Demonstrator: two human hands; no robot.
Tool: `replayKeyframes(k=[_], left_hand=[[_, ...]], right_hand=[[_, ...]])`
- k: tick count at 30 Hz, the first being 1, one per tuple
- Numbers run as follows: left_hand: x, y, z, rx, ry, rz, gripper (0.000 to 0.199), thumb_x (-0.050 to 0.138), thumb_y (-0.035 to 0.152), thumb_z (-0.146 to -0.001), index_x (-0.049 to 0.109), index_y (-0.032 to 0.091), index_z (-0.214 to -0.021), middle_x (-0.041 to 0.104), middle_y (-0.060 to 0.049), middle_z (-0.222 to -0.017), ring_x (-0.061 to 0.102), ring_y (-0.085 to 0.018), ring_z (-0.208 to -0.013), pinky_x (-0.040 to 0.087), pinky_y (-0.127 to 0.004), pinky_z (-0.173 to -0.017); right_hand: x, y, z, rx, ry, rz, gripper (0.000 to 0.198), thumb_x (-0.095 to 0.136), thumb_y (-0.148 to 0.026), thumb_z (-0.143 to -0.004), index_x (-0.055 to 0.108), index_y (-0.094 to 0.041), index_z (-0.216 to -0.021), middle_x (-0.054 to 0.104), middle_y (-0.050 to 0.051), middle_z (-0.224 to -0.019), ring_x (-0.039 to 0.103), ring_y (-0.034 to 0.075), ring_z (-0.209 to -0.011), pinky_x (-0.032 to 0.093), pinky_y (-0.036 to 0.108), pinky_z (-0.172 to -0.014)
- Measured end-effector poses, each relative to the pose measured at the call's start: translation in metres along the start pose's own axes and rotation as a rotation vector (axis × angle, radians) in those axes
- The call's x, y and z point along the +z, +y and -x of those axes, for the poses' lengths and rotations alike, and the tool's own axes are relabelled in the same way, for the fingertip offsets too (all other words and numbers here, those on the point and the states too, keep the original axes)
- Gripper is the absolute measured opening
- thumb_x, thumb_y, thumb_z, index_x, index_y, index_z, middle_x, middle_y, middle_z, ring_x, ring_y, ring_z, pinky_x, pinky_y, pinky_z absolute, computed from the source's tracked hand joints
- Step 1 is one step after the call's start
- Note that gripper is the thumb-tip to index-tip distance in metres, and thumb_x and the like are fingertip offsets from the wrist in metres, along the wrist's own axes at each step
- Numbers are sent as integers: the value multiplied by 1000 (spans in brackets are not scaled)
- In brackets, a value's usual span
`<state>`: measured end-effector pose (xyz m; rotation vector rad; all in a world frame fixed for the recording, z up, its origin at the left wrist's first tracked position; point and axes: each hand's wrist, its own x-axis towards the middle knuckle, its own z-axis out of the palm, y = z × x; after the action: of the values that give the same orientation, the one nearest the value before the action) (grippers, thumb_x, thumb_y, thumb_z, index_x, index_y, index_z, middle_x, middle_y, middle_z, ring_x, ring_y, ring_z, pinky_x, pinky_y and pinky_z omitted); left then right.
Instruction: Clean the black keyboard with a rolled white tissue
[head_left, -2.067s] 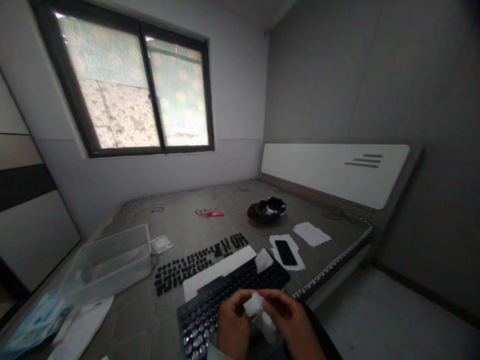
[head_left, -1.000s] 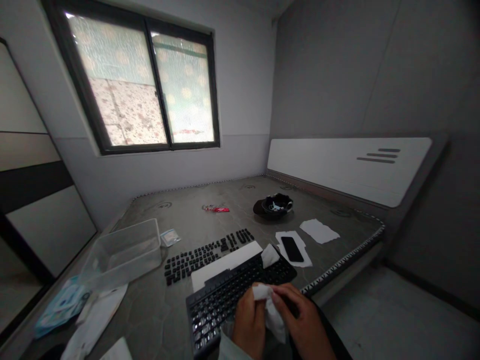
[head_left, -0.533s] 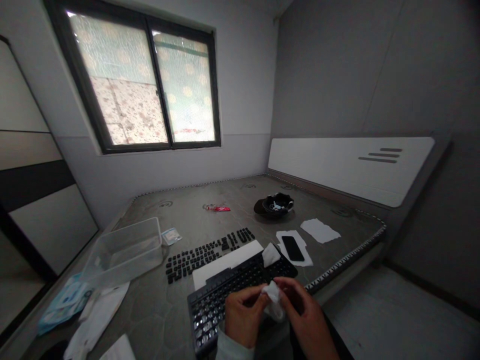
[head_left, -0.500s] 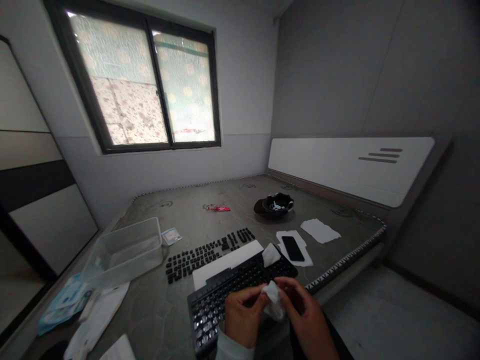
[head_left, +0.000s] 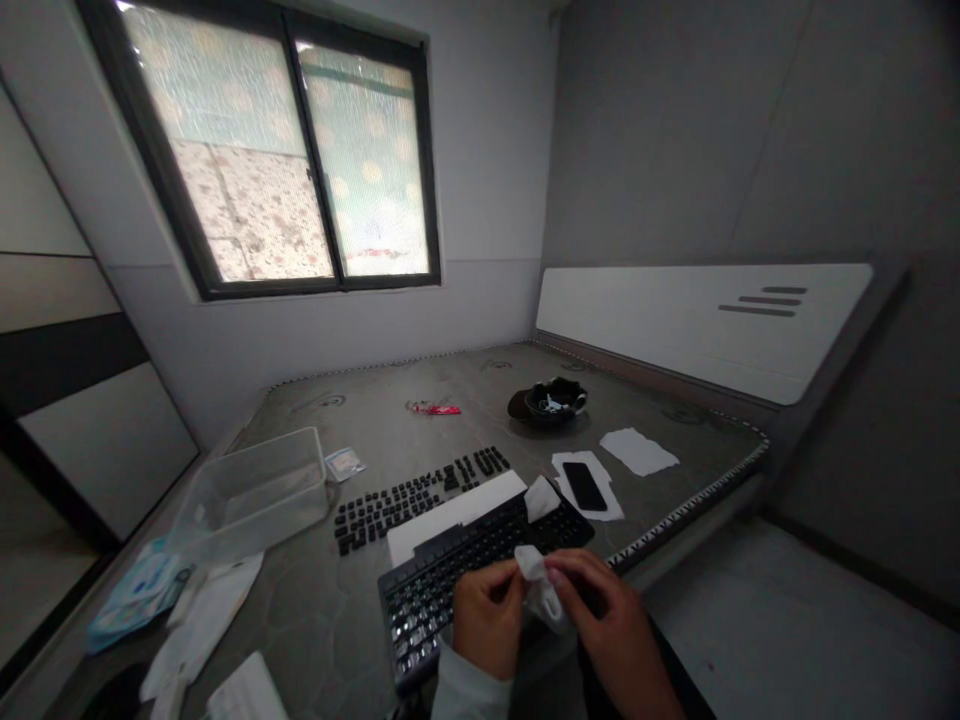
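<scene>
- Two bare hands meet at the near edge of the bed [head_left: 300,620]: the left hand [head_left: 486,618] and the right hand [head_left: 606,605] pinch a white tissue [head_left: 541,592] between them, fingers drawn narrow on it, in front of the keyboard [head_left: 424,605].
- Clear box [head_left: 247,505], open-topped, on the bed at the left; whether anything lies in it cannot be told through its hazy walls.
- Upturned cap [head_left: 519,404], brim to the left, holding something white and thin, too small to name.
- Flat packet [head_left: 345,463] just beside the box, with small print that cannot be read.
- Blue pack [head_left: 135,598] in front of the box, its printing too small to make out.
- White pad [head_left: 246,688] at the bottom edge, with faint markings, unreadable.
- Black keycaps [head_left: 420,495] in rows behind the keyboard, their legends too small to read; a white strip [head_left: 454,517] lies between.
- Folded tissue [head_left: 541,498] on the keyboard's right part.
- Phone [head_left: 583,486], screen dark, lying on white paper [head_left: 568,464].
- Red item [head_left: 437,410] farther back on the bed.
</scene>
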<state>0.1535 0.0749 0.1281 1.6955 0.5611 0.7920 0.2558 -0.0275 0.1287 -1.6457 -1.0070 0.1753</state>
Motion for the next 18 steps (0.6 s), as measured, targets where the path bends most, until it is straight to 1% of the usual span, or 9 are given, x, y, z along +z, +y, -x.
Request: replayKeyframes(k=[3,6,9,11,14,16,18], left_hand=[[1,0,0,-9,-42,18,31,55,38,-80,73,18,-94,75,-4,-81,67,-22,-76,52,-26,-67],[5,-5,0,-21,-9,2,30,57,39,-78,74,18,-91,75,-4,-82,68,-21,-74,53,-26,-66],[8,-11,-1,-33,15,-13,31,59,41,-76,74,18,-91,75,-5,-80,68,-21,-72,53,-26,-63],[8,-14,-1,-40,-22,-20,31,59,40,-76,74,18,-91,75,-5,-77,68,-22,-72,52,-25,-60],[7,-15,0,-45,-68,-7,29,58,37,-78,73,18,-94,75,-4,-80,68,-22,-76,51,-25,-62],[7,-15,0,-52,-40,7,27,58,35,-78,74,18,-93,75,-4,-82,68,-22,-76,51,-26,-65],[7,-15,-1,-65,13,18,26,60,36,-77,75,17,-88,75,-5,-80,68,-21,-74,52,-26,-65]], right_hand=[[-1,-4,-2,5,10,76,22,56,-38,-81,68,-23,-91,68,7,-97,62,21,-92,50,32,-83],[-1,-3,-2,10,17,135,24,56,-40,-80,67,-23,-92,68,7,-97,63,22,-90,50,32,-82],[0,2,1,70,55,152,25,56,-42,-78,63,-23,-93,69,6,-93,64,20,-84,52,31,-76],[0,7,2,120,72,135,23,56,-42,-78,61,-23,-89,69,5,-88,65,20,-79,52,30,-72],[-1,12,4,153,65,103,22,56,-42,-78,61,-22,-87,70,5,-86,66,20,-77,53,30,-70],[-1,12,4,141,51,122,21,55,-40,-79,62,-23,-88,70,5,-89,65,20,-80,52,30,-73],[0,10,3,102,33,156,21,55,-40,-80,64,-24,-90,69,5,-95,64,21,-87,51,31,-79]])
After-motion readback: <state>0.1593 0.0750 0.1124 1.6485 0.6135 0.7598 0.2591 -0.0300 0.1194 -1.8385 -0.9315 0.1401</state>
